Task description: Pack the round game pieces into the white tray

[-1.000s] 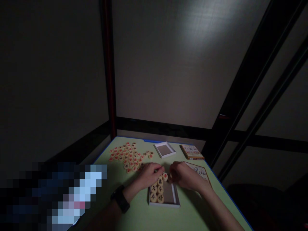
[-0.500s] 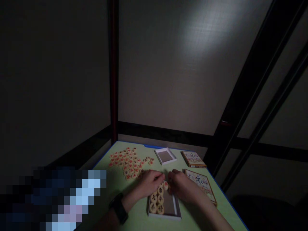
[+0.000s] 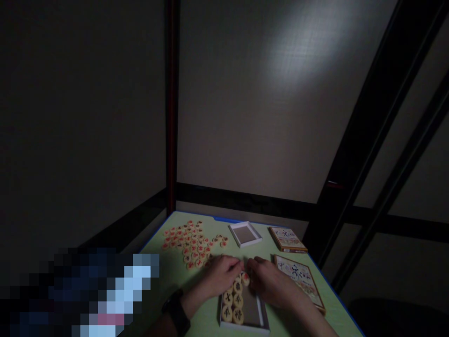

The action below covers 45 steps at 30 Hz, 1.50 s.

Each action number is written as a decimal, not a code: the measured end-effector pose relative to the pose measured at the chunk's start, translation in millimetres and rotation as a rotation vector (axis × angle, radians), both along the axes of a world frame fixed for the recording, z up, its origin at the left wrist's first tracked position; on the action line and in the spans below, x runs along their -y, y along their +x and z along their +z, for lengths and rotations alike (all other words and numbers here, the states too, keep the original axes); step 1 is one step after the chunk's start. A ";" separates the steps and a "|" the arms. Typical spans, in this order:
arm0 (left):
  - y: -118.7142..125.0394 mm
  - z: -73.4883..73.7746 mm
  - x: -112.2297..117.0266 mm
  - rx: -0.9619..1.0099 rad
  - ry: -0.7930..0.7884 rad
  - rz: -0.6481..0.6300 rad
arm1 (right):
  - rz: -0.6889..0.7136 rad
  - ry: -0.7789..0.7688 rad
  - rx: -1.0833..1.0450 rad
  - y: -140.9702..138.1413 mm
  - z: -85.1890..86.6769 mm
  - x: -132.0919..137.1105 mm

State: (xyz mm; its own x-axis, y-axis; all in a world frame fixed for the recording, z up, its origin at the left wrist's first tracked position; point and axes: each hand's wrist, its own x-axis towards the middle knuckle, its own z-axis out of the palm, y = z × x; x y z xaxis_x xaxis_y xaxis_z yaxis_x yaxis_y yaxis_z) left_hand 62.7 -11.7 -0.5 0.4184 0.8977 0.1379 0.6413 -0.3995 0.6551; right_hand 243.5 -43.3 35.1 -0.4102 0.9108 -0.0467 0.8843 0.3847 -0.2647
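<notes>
A white shallow box tray (image 3: 261, 312) lies on the green table (image 3: 168, 276) near the front edge, with several round wooden game discs (image 3: 233, 306) lined up in its left side. My left hand (image 3: 220, 274), with a black watch on its wrist, curls over the tray's far left corner. My right hand (image 3: 268, 281) curls over the far right corner. Both sets of fingertips meet at a red-marked disc (image 3: 245, 279) at the tray's far end; which hand grips it I cannot make out.
Many loose discs (image 3: 191, 241) with red and dark marks lie spread at the table's far left. An empty white tray (image 3: 244, 233) sits at the back. Two printed box lids (image 3: 287, 239) (image 3: 299, 276) lie along the right edge. Dark walls and black bars surround the table.
The camera has tilted up a little, so the table sits lower in view. Both hands stay at the tray's far end with small finger shifts.
</notes>
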 end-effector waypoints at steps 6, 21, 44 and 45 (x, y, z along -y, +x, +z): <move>0.2 1.1 0.9 -0.004 -0.004 -0.006 | 0.011 0.026 0.001 3.1 -6.0 -1.2; -2.5 1.6 -0.4 0.009 0.009 -0.035 | 0.067 0.033 -0.025 7.4 -9.1 -7.4; -14.6 12.7 -5.3 0.083 0.216 0.010 | 0.100 0.089 -0.235 8.0 10.2 -4.9; -17.5 16.5 -7.1 0.090 0.245 0.024 | 0.089 0.122 -0.261 7.8 9.7 -6.0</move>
State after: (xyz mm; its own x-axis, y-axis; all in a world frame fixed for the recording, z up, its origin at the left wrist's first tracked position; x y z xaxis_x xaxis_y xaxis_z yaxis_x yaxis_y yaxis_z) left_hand 45.2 -4.6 16.0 0.3737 0.8425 0.3880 0.5958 -0.5386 0.5958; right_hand 251.3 -37.3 44.8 -0.4723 0.8633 0.1782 0.7539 0.5003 -0.4258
